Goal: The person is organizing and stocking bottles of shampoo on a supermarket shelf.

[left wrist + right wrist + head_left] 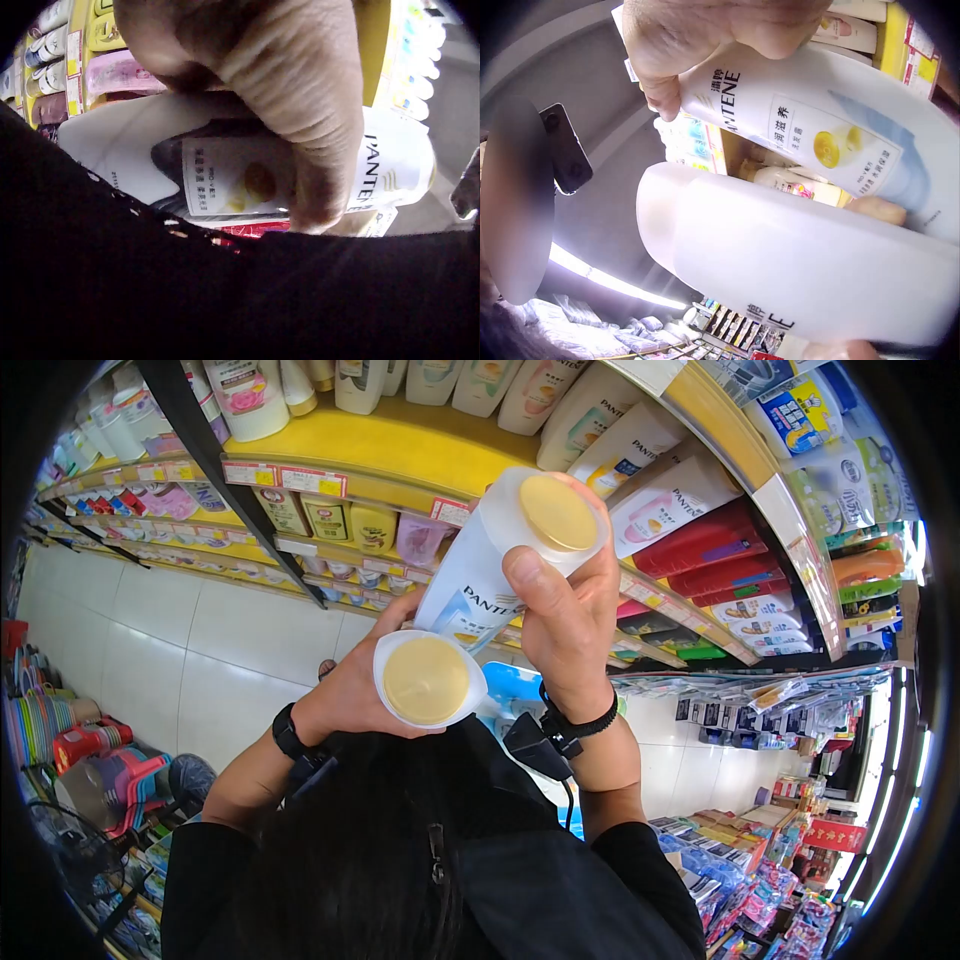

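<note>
My left hand [342, 688] grips a white shampoo bottle [427, 680], its gold cap tilted up toward the head camera. In the left wrist view this bottle [240, 165] bears a PANTENE label with a dark swirl, partly covered by the hand. My right hand [572, 615] holds a second PANTENE shampoo bottle [468, 585] near its gold-capped end, thumb along the side. A blue swirl and yellow drop mark that bottle [810, 127] in the right wrist view. The two bottles are side by side, the right one higher and farther forward; the left one's back faces the right wrist camera.
Ahead, a yellow shelf [400, 440] carries a row of white bottles [640, 445] close beyond the right hand. Red bottles [705, 550] lie farther right. Stacked plastic goods [110, 780] stand at left, packaged goods [740, 870] at lower right. White floor tiles [230, 620] show between.
</note>
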Tool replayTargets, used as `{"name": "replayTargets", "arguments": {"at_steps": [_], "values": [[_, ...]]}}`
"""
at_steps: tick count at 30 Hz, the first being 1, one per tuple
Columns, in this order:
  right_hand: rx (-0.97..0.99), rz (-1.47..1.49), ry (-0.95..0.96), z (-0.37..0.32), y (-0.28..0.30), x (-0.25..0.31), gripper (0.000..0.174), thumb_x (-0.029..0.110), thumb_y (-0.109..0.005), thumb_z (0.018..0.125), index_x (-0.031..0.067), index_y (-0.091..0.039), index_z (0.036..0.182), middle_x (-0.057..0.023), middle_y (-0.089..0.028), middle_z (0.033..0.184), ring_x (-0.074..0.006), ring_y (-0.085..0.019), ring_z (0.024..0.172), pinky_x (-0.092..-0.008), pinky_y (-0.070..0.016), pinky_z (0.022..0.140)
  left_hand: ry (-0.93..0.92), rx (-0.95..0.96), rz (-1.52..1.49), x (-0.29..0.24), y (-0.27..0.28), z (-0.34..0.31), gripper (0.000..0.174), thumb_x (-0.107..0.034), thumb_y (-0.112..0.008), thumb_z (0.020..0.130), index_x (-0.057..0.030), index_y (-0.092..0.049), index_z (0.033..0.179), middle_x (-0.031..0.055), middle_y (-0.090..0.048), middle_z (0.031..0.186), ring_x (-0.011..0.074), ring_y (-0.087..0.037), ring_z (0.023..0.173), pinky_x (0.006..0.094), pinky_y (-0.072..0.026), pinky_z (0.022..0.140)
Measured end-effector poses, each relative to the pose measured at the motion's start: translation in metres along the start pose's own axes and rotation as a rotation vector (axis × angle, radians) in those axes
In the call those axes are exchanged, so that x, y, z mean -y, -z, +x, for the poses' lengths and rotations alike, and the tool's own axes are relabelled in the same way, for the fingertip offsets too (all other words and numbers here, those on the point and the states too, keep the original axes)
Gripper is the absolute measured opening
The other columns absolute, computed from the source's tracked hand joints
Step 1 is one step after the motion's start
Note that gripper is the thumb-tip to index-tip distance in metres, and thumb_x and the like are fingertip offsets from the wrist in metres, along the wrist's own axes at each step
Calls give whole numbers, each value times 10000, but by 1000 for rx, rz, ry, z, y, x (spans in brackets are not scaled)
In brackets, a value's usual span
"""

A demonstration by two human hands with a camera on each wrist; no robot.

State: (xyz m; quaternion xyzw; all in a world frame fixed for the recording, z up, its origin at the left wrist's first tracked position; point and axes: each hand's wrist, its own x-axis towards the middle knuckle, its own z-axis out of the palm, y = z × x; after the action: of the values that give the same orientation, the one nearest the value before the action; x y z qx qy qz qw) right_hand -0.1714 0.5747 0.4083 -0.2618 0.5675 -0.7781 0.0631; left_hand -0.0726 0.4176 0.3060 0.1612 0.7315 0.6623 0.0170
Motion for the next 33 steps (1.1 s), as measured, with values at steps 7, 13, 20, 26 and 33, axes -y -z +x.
{"name": "replayTargets", "arguments": {"at_steps": [7,13,20,26,33], "values": [[88,-34,30,-6,-6,1,618,146,-763,748,-3,-425,1244,-85,-584,1077,-150,-577,981,-305,-474,858,-58,28,19,3,-2,-1,722,-290,-895,534,-63,-618,1160,219,-250,1476,371,-241,1385,462,-256,1107],[-7,30,19,-8,-8,-7,609,128,-761,753,-3,-420,1241,-85,-584,1074,-150,-580,977,-309,-478,857,-88,-32,133,11,-5,-2,518,-254,-899,552,-123,-644,983,183,-369,1367,371,-342,1291,443,-316,1053],[-36,-69,17,-12,-2,-9,590,123,-760,764,14,-422,1236,-67,-587,1068,-138,-578,967,-299,-480,850,-92,-54,187,6,-11,0,601,-285,-894,560,-102,-600,1052,172,-369,1365,363,-349,1293,445,-321,1043],[-63,-138,23,-11,8,-14,587,188,-792,730,14,-467,1186,-78,-612,1013,-147,-594,939,-302,-487,817,-5,-8,155,7,-13,2,546,-219,-876,565,-65,-643,1034,112,-613,1141,395,-279,1352,477,-307,1062],[-43,-472,41,-26,56,-4,695,288,-853,637,-4,-506,1163,-122,-641,972,-209,-644,907,-319,-506,790,-180,182,346,15,-18,17,387,-147,-800,652,-86,-642,1000,98,-591,1138,377,-341,1313,467,-327,1035]]}}
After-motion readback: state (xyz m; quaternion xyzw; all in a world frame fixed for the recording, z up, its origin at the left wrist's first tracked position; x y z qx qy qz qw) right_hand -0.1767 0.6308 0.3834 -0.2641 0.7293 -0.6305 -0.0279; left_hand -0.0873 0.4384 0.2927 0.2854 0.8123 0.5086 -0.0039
